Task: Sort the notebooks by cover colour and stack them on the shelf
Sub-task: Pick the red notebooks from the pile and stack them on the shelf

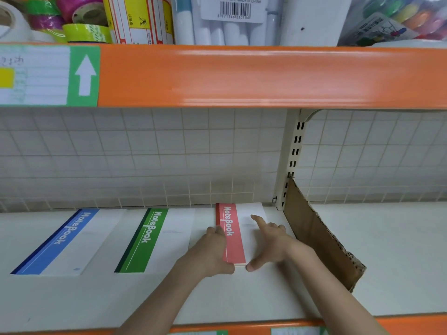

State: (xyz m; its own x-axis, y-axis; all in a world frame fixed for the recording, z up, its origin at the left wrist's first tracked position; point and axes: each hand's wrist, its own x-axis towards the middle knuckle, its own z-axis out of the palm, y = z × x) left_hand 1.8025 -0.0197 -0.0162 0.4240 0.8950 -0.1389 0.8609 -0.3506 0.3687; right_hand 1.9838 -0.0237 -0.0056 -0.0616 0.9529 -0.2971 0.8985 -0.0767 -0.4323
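Three notebooks lie flat on the white shelf (242, 296), each with a coloured band reading NoteBook. The blue notebook (63, 240) is at the left and the green notebook (150, 238) in the middle. The red notebook (231, 238) is at the right, next to the cardboard divider. My left hand (212, 250) grips the red notebook's left edge, fingers curled against it and thumb at its front corner. My right hand (268, 240) rests on its white half, with the index finger straight on the cover and the thumb against the front edge.
A brown cardboard divider (319, 238) stands upright just right of the red notebook, and bare shelf lies beyond it. An orange shelf rail (242, 76) runs overhead, with tape rolls (79, 18), label packs and markers above it. A wire grid backs the shelf.
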